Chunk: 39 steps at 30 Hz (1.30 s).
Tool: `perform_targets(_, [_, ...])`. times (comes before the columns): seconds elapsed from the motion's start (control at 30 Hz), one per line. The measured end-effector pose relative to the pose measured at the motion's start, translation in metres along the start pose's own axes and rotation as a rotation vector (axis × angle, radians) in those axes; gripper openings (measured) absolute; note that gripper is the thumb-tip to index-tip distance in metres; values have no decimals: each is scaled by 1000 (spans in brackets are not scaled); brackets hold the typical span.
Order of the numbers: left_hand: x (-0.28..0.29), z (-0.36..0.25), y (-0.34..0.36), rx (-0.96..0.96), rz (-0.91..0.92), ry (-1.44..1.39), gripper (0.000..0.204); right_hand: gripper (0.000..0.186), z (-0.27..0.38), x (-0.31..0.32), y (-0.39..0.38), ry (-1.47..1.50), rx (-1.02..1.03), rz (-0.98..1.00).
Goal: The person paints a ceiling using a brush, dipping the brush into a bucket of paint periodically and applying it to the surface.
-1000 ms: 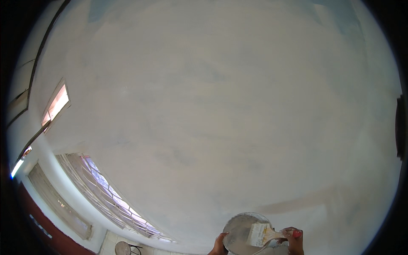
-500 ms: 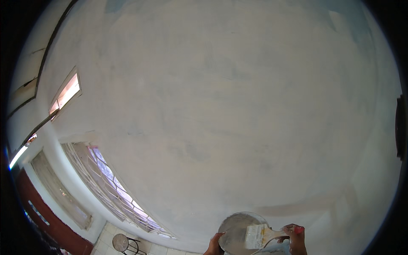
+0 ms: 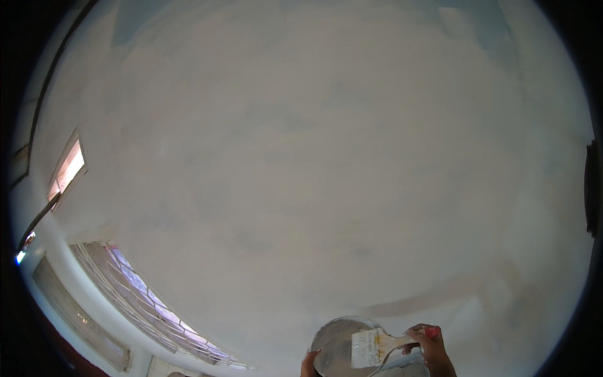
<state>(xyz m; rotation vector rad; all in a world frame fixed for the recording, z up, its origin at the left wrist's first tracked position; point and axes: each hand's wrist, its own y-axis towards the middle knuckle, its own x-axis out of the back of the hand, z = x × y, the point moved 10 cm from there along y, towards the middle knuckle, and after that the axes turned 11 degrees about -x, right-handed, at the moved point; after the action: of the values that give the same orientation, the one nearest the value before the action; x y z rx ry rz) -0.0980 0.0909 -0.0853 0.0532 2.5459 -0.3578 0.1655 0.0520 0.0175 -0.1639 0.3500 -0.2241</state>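
Observation:
At the lower edge my left hand (image 3: 309, 364) grips the left side of a round bucket (image 3: 331, 336), whose inside is smeared greyish white. My right hand (image 3: 428, 345) is closed around the handle of a wide paintbrush (image 3: 366, 349). The brush has a pale wooden handle with a red end, and its bristles are coated white. It lies sideways across the bucket's opening; whether it rests on the rim I cannot tell. A thin curved bucket handle hangs at the near right side. Behind both hands rises a large wall (image 3: 282, 188) with patchy whitish paint and bluish areas at the top.
To the left are a barred window (image 3: 157, 308), a small bright opening (image 3: 69, 164) and a dark cable or pipe (image 3: 41, 217). A grey surface (image 3: 405, 367) shows below the brush. At the right edge is a dark object (image 3: 590, 188).
The view has shifted, so the windows sit lower and farther left, and the stool has mostly dropped out of sight. Both hands still hold the bucket and brush, slightly farther left in view.

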Motion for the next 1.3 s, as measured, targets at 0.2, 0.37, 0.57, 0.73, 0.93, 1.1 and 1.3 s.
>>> perform_targets(0.2, [-2,7,5,3,24,6,51,16,5,11,1,26,-15,-7])
perform_targets(0.37, [8,18,11,-8,31,-21,52,17,18,20,-1,109,-26,-11])
perform_targets(0.57, [-15,22,9,210,110,-162,54,18,24,22,-11,122,4,-14])
perform_targets(0.73, [-4,-9,14,49,205,54,51,17,5,13,-23,181,41,-61])
perform_targets(0.93, [-4,-21,13,131,248,41,47,17,-21,7,-32,249,10,-159])
perform_targets(1.1, [-6,-23,24,277,363,-90,48,19,-42,-2,-38,279,38,-233])
perform_targets(1.3, [-5,-26,54,-281,749,509,53,20,-76,19,-13,354,124,-239])
